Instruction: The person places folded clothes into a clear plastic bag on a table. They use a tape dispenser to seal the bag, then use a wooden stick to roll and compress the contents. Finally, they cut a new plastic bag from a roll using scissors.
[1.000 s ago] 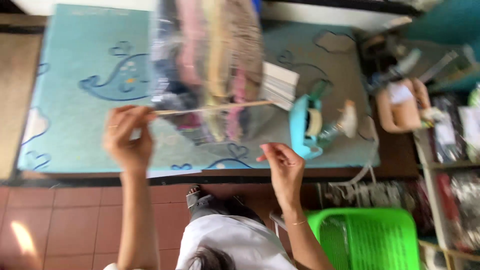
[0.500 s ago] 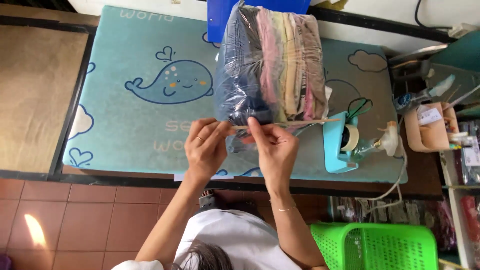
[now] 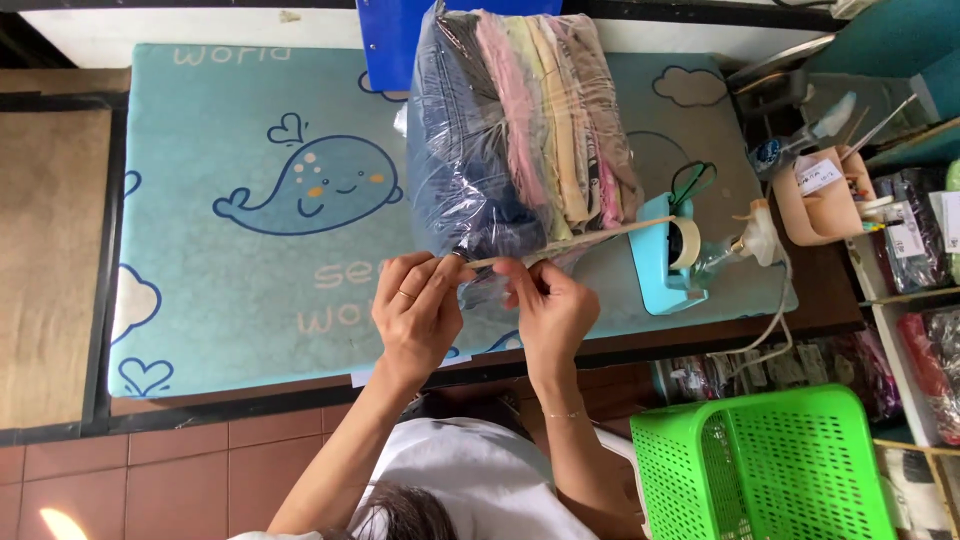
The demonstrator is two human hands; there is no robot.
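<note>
I see my left hand (image 3: 418, 310) and right hand (image 3: 548, 305) side by side at mid-frame, both pinching the strip of tape (image 3: 590, 240). It runs up and right to the blue tape dispenser (image 3: 665, 255), across the lower end of the clear bag of folded clothes (image 3: 520, 130) on the tabletop (image 3: 230, 300). Half a second ago the bag lay slightly further right; both pinches are unchanged.
</note>
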